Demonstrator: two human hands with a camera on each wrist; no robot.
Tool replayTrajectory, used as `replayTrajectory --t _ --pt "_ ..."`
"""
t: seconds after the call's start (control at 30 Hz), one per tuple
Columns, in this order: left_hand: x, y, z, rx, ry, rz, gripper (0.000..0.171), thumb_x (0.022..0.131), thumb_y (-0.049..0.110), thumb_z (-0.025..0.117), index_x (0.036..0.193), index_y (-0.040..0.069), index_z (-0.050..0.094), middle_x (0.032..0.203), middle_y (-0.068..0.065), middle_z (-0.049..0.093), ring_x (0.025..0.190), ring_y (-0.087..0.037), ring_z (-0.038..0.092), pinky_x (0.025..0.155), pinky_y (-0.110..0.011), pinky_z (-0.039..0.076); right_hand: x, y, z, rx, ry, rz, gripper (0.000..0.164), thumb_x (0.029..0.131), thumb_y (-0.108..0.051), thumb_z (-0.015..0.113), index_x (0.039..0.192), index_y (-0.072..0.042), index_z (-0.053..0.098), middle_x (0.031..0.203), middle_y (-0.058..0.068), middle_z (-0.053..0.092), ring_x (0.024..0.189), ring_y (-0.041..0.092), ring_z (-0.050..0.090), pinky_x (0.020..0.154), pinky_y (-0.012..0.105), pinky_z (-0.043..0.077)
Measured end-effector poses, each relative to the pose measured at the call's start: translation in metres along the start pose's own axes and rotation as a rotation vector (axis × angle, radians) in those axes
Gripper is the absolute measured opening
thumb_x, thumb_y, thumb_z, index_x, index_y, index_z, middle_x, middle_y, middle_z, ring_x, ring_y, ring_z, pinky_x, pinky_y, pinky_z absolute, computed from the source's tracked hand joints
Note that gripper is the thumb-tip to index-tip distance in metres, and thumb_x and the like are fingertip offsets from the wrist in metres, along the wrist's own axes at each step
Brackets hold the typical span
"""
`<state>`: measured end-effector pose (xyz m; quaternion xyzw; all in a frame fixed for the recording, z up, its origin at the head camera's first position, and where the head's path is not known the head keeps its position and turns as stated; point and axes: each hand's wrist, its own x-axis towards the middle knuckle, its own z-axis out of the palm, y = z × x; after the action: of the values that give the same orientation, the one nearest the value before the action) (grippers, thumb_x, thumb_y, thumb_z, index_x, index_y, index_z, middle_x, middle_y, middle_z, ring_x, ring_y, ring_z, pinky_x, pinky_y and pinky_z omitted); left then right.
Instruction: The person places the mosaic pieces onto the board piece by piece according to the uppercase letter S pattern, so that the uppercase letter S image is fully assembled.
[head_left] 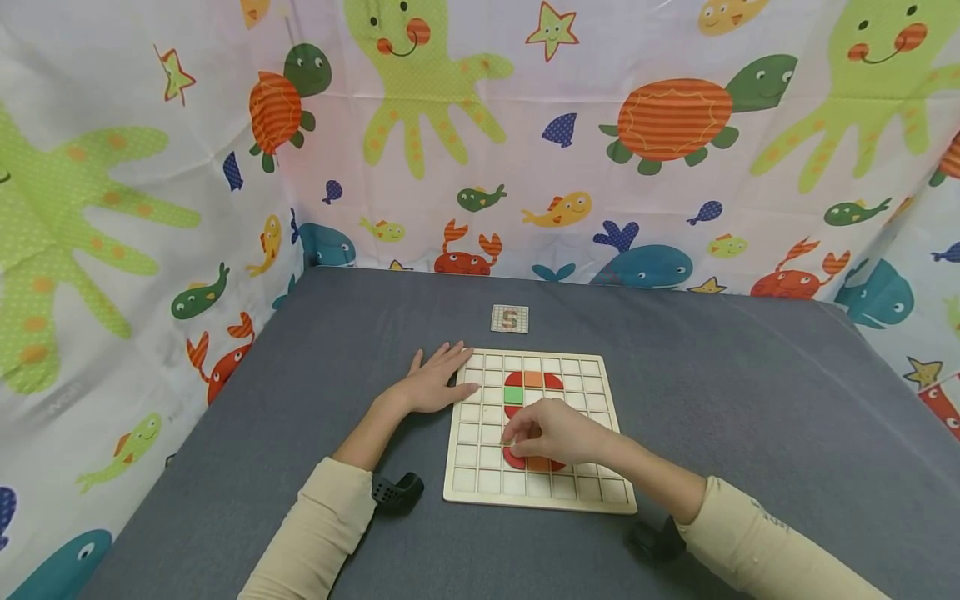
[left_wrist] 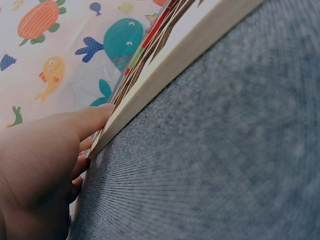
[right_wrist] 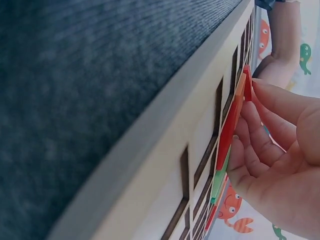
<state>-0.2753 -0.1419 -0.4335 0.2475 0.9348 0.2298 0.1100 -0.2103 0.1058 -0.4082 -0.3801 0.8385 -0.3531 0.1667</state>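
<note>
A wooden grid board lies on the grey cloth and holds red, orange and green pieces. My left hand rests with fingers spread along its upper left edge. In the left wrist view, the left thumb lies over the rim. My right hand bends over the lower part of the pattern. Its thumb and index finger pinch at the bottom-left rounded red piece. Beside it sit an orange square and another red piece. The hand covers the pattern's middle. A green square shows beneath the fingers.
A small card with a coloured S-shaped pattern lies beyond the board. Higher on the board are an orange square and a green square. A sea-animal curtain stands behind and at both sides. Each wrist wears a black band.
</note>
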Motion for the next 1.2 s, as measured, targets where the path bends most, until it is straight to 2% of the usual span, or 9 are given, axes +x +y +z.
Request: replayTrajectory --t 0.23,0.4,0.47,0.57,0.7,0.83,0.9,1.03,1.2 --pt "0.000 0.001 -0.001 0.002 -0.001 -0.009 0.069 0.098 0.044 0.048 0.152 0.009 0.023 0.157 -0.013 0.016 0.144 -0.032 0.005 0.108 -0.060 -0.005 0.001 0.000 -0.002 -0.006 -0.014 -0.001 0.009 0.086 -0.005 0.070 0.095 -0.005 0.071 0.069 -0.008 0.059 0.061 0.005 0.051 0.059 0.022 0.045" --pt "0.000 0.001 -0.001 0.002 -0.004 -0.012 0.069 0.098 0.043 0.048 0.153 0.009 0.023 0.157 -0.013 0.015 0.144 -0.032 0.005 0.107 -0.060 -0.006 0.004 0.002 -0.004 -0.025 0.001 0.025 0.010 0.092 -0.013 0.065 0.098 -0.009 0.071 0.081 -0.009 0.064 0.067 0.005 0.052 0.064 0.024 0.047" --pt "0.001 0.000 -0.001 0.005 -0.005 -0.012 0.069 0.098 0.044 0.048 0.153 0.009 0.022 0.157 -0.013 0.015 0.144 -0.031 0.004 0.108 -0.060 -0.006 0.005 0.003 -0.004 0.002 0.013 0.029 0.013 0.095 -0.016 0.061 0.099 -0.009 0.071 0.086 -0.008 0.067 0.071 0.006 0.054 0.067 0.025 0.048" --pt "0.001 0.000 -0.001 0.010 -0.004 -0.015 0.069 0.098 0.044 0.048 0.153 0.009 0.022 0.157 -0.012 0.015 0.144 -0.031 0.004 0.108 -0.059 -0.006 0.007 0.004 -0.005 0.103 0.019 0.043 0.019 0.098 -0.018 0.057 0.101 -0.006 0.070 0.089 -0.001 0.068 0.076 0.010 0.060 0.070 0.026 0.051" --pt "0.001 0.001 -0.001 0.013 -0.001 -0.019 0.069 0.098 0.044 0.048 0.153 0.009 0.023 0.157 -0.012 0.015 0.144 -0.031 0.005 0.108 -0.060 -0.006 0.010 0.003 -0.004 0.195 0.009 0.056 0.022 0.099 -0.019 0.055 0.102 -0.004 0.070 0.092 0.002 0.069 0.081 0.014 0.064 0.073 0.026 0.053" --pt "0.000 0.001 -0.002 0.015 0.003 -0.015 0.069 0.098 0.044 0.048 0.153 0.009 0.023 0.157 -0.012 0.015 0.144 -0.031 0.004 0.108 -0.060 -0.006 0.013 0.000 -0.001 0.222 -0.020 0.043 0.022 0.099 -0.021 0.054 0.107 -0.006 0.069 0.098 0.002 0.069 0.089 0.012 0.066 0.079 0.028 0.051" --pt "0.000 0.000 -0.001 0.016 0.005 -0.013 0.069 0.098 0.044 0.048 0.153 0.009 0.023 0.157 -0.013 0.015 0.144 -0.032 0.005 0.108 -0.060 -0.006 0.014 -0.002 0.001 0.213 -0.031 0.024 0.023 0.100 -0.021 0.053 0.111 -0.006 0.067 0.099 0.003 0.068 0.090 0.013 0.066 0.080 0.028 0.051" --pt "-0.001 0.001 -0.001 0.008 0.006 -0.011 0.069 0.098 0.044 0.048 0.152 0.008 0.023 0.157 -0.014 0.015 0.143 -0.033 0.005 0.107 -0.061 -0.005 0.017 -0.002 0.004 0.146 -0.032 0.001 0.025 0.101 -0.022 0.051 0.116 -0.007 0.064 0.090 0.001 0.067 0.081 0.013 0.063 0.074 0.029 0.049" --pt "0.000 0.001 0.000 0.007 0.007 -0.010 0.069 0.098 0.044 0.048 0.152 0.009 0.024 0.157 -0.014 0.016 0.143 -0.033 0.005 0.107 -0.061 -0.005 0.017 -0.002 0.006 0.109 -0.030 0.032 0.024 0.101 -0.024 0.051 0.115 -0.011 0.065 0.082 -0.004 0.066 0.075 0.011 0.060 0.071 0.028 0.048"
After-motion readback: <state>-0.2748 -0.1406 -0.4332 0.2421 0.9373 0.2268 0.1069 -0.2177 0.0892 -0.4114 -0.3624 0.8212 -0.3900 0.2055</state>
